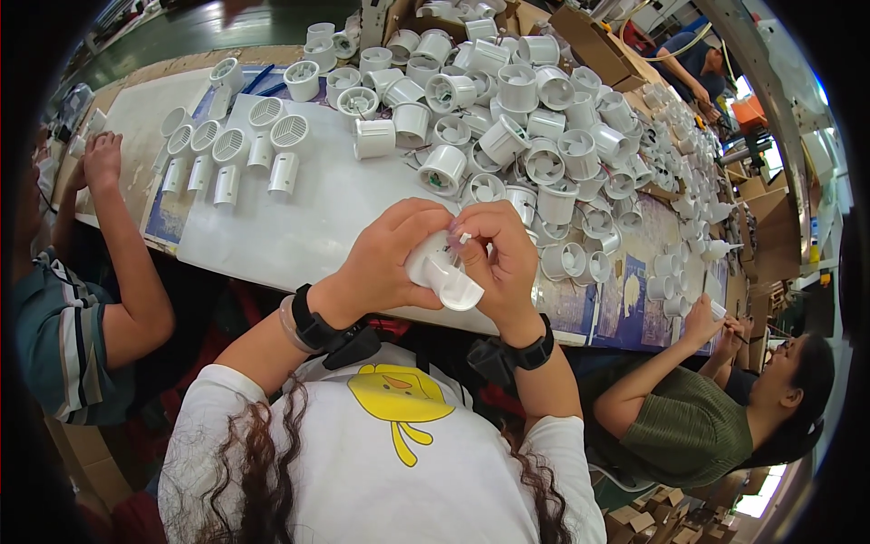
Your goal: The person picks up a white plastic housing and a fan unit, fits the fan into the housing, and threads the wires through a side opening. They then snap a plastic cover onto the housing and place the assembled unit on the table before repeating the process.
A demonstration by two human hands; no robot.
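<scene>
Over the table's near edge, my left hand [385, 260] is closed around a white plastic fan housing [446, 279] with a rounded body and a half-round, trough-like handle that points down toward me. My right hand [500, 254] is closed at the housing's upper right side, thumb and forefinger pinching a small white piece [466, 238] there. The inside of the housing is mostly hidden by my fingers. Beyond my left hand lie several white shells with round slatted grilles and short handles, such as this grilled shell [288, 150].
A large heap of white cylindrical fan units [517, 109] covers the table's back and right. A white sheet [263, 227] lies under my work. Blue-handled pliers [263, 80] rest behind the grilled shells. One co-worker [82, 326] sits left, another [698, 426] right; a third person stands far right.
</scene>
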